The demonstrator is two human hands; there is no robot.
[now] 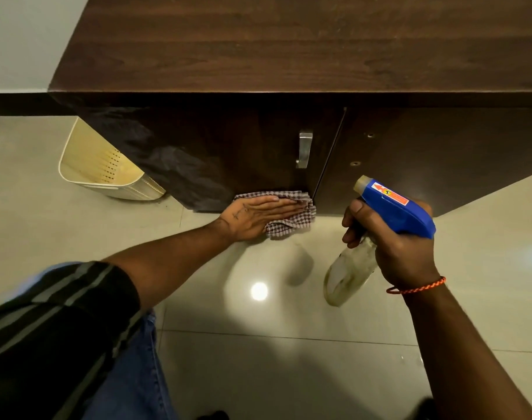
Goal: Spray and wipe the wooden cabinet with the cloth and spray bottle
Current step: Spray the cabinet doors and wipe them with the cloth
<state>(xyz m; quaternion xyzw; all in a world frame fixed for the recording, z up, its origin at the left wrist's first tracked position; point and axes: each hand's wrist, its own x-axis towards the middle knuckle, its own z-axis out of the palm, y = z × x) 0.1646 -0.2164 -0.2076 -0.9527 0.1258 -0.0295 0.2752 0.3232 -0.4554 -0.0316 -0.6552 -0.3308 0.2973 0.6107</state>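
Note:
A dark wooden cabinet fills the upper half of the head view, with a broad top and two front doors. My left hand lies flat on a red-and-white checked cloth, pressing it against the bottom edge of the left door near the gap between the doors. My right hand grips a spray bottle with a blue trigger head and a clear body, held in the air to the right of the cloth, nozzle pointing up and left toward the cabinet.
A metal handle sits on the left door. A cream plastic bin leans beside the cabinet's left side. A glossy tiled floor lies below. My knee in blue jeans is at the lower left.

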